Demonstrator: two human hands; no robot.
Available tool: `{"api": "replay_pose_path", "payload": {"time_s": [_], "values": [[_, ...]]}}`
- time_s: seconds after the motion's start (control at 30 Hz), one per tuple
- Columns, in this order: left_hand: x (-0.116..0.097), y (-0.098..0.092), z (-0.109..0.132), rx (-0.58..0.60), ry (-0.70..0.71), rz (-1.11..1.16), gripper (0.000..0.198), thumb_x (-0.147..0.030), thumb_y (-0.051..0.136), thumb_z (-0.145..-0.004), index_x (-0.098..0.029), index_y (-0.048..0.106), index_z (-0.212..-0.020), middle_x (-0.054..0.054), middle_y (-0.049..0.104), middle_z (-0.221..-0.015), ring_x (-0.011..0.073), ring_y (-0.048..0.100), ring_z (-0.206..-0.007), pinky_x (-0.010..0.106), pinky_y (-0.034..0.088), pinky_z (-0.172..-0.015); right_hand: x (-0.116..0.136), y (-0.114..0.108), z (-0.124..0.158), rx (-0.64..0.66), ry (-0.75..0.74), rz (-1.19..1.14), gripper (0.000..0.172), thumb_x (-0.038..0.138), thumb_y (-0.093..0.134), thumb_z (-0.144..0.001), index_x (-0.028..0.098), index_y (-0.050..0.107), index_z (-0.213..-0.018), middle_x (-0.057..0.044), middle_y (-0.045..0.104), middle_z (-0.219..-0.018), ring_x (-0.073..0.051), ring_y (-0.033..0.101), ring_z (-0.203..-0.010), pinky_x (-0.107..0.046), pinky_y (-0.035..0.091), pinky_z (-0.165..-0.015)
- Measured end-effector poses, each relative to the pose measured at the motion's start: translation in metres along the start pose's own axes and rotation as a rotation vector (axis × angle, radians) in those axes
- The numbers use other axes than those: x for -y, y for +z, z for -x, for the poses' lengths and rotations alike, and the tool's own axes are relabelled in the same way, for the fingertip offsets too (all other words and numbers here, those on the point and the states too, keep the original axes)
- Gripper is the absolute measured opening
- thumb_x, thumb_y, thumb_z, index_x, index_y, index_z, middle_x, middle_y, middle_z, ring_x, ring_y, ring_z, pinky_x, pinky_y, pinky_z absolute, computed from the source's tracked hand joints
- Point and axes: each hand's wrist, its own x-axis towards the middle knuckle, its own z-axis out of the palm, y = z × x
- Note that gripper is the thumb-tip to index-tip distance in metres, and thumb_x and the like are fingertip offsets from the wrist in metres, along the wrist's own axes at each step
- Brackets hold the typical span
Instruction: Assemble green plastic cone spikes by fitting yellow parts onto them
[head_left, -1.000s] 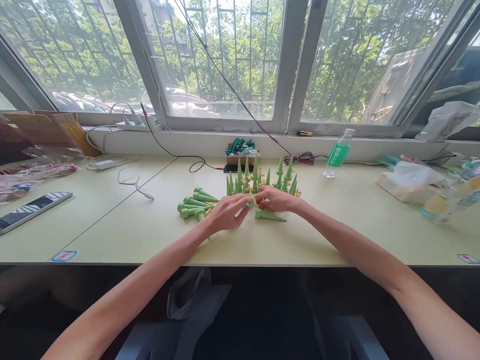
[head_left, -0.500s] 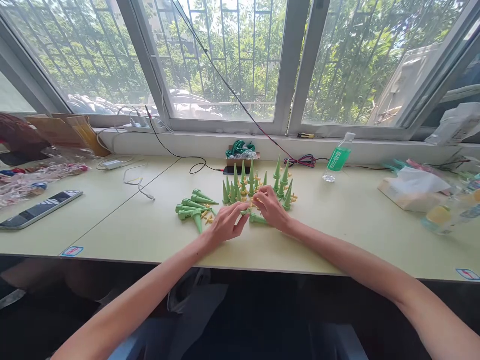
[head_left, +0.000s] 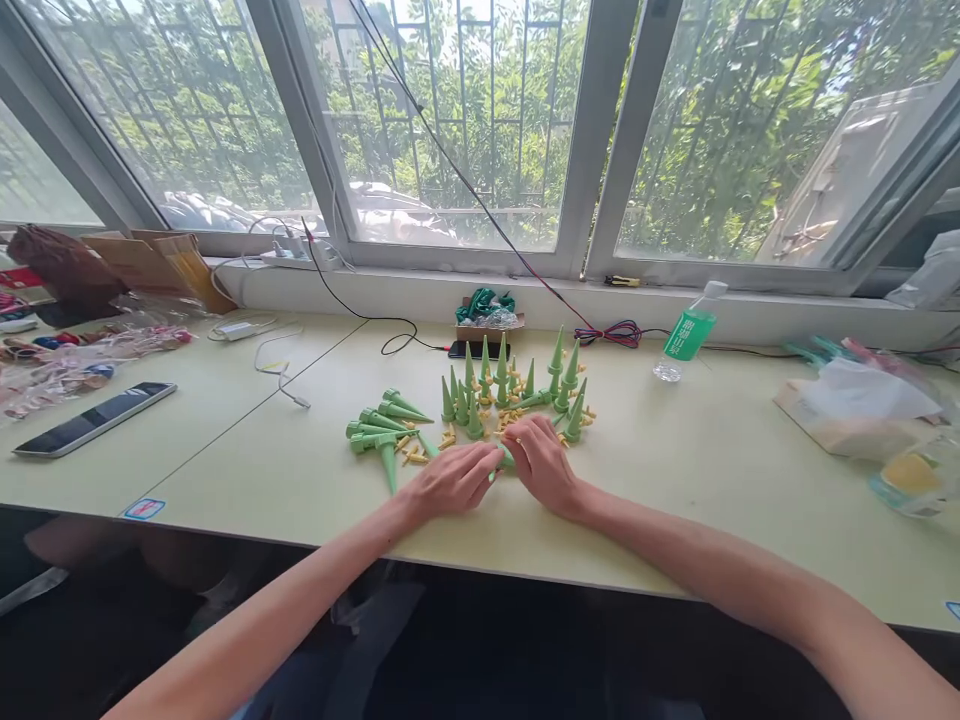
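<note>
Fingers of the left hand (head_left: 454, 478) curl closed around a green piece (head_left: 505, 458), which sits between the two hands, low over the near part of the table (head_left: 660, 460), its outline partly covered. The right hand (head_left: 546, 465) has its fingers bent close together beside it, a yellowish bit showing at the tips; whether they grip that bit I cannot tell. A slip looks the likeliest fault: so little of the green piece shows that a poor angle between the hands would be hard to notice. Upright green cones (head_left: 502, 372) stand just beyond the right knuckles, so a forward push could topple several. Loose yellow fittings (head_left: 415, 456) lie near the left hand, beside the lying green cones (head_left: 381, 420), where a sweeping wrist might scatter them.
</note>
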Motion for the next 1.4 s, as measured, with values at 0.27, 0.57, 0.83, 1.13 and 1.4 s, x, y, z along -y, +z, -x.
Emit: {"api": "replay_pose_path", "payload": {"time_s": [0.27,0.57,0.83,1.13,1.4], "values": [[-0.008,-0.001,-0.002,-0.013,0.019,0.076,0.028,-0.008,0.048,-0.087,-0.014,0.051,-0.114,0.009,0.069,-0.086,0.0187,0.069,-0.075,0.028,0.055,-0.063,-0.001,0.003,0.001,-0.030,-0.011,0.011,0.013,0.019,0.043,-0.098,0.024,0.055,-0.096,-0.006,0.060,-0.084,-0.022,0.052,-0.082,-0.037,0.045,-0.077],[-0.026,0.000,-0.008,-0.010,0.013,0.280,0.019,-0.011,0.043,-0.092,-0.014,0.049,-0.110,0.009,0.067,-0.088,0.0167,0.066,-0.074,0.026,0.052,-0.062,-0.006,-0.005,0.004,-0.143,-0.121,0.117,0.011,0.015,0.046,-0.095,0.021,0.055,-0.096,-0.005,0.058,-0.078,-0.020,0.052,-0.078,-0.036,0.046,-0.072],[-0.027,0.004,-0.006,0.019,-0.098,0.381,0.021,-0.010,0.040,-0.093,-0.015,0.049,-0.112,0.011,0.066,-0.095,0.0173,0.066,-0.080,0.025,0.051,-0.061,-0.014,-0.006,0.007,-0.183,-0.107,0.164,0.013,0.011,0.047,-0.093,0.020,0.055,-0.099,-0.005,0.057,-0.076,-0.020,0.049,-0.074,-0.035,0.047,-0.068],[-0.022,0.010,0.003,0.007,-0.264,0.293,0.031,-0.014,0.043,-0.094,-0.018,0.046,-0.125,0.012,0.065,-0.108,0.0187,0.069,-0.090,0.025,0.055,-0.067,-0.012,0.000,0.004,-0.150,-0.094,0.032,0.010,0.014,0.046,-0.095,0.020,0.055,-0.094,-0.005,0.059,-0.077,-0.019,0.052,-0.074,-0.033,0.047,-0.068],[-0.017,0.014,0.006,-0.095,-0.431,0.349,0.026,-0.010,0.046,-0.093,-0.018,0.044,-0.117,0.012,0.063,-0.107,0.0183,0.067,-0.097,0.029,0.057,-0.077,-0.011,0.004,0.002,-0.155,-0.056,-0.071,0.010,0.013,0.047,-0.095,0.020,0.053,-0.092,-0.004,0.059,-0.075,-0.017,0.051,-0.071,-0.032,0.047,-0.067]]}}
